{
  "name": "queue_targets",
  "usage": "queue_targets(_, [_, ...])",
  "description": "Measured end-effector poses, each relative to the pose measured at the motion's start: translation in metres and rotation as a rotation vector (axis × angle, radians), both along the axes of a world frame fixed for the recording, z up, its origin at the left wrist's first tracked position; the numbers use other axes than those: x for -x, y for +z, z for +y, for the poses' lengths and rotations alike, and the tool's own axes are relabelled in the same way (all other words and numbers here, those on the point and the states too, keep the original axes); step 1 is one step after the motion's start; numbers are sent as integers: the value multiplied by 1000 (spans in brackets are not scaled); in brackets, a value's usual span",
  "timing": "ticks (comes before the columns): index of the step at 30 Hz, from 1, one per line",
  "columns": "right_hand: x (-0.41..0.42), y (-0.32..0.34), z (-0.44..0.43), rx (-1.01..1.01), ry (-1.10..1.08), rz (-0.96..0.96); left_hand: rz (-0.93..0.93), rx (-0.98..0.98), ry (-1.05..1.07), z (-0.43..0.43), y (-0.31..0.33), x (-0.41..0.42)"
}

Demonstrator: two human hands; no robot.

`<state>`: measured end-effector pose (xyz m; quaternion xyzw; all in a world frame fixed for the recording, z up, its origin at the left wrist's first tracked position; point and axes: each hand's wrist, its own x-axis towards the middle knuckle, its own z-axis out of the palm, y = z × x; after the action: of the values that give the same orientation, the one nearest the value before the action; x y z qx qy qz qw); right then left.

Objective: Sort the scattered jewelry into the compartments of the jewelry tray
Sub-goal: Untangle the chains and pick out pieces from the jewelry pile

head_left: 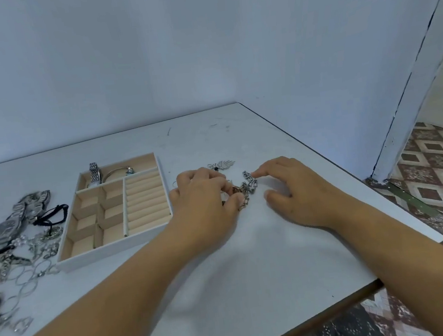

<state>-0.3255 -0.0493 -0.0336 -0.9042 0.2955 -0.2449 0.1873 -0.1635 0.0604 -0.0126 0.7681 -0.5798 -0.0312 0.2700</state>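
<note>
Two hands: one left hand (204, 197), one right hand (289, 187). One table (254, 261), one tray (108, 255). The tray has eight sections: one long section (141, 162) at the back, six square sections (111, 214) in two columns of three, one ridged strip (146, 199). The long section holds two pieces: one watch (94, 173), one bangle (116, 173). Between the hands, one chain (249, 185); behind them, one winged pendant (224, 164). The heap (15, 249) at left shows at least one dark watch (5, 230) and one black cord (53, 215) — the tangled rest cannot be counted.

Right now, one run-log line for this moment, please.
left hand: pinches silver chain | right hand: index touches it | jewelry tray: watch, bangle inside
</note>
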Motion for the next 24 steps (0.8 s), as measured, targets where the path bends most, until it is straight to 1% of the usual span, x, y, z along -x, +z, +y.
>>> queue_targets(4, [-6,2,5,-1,32,-44,70,-18,-63,-3,20,-17])
queue_targets(8, [-17,8,4,23,46,-14,132,4,-118,-3,33,-33])
queue_targets(11, [-31,21,7,-58,67,1,191,51,-160,-1,40,-41])
queue_targets(16, [-57,38,22,-292,208,-89,279,127,-125,4,51,-48])
queue_targets(18, [-69,36,26,-323,187,-116,290,150,-105,8,54,-51])
queue_targets(22, [-81,30,29,-366,113,-237,288,197,-36,17,54,-65])
queue_targets(24, [-81,26,30,-380,86,-277,272,186,-17,22,51,-75])
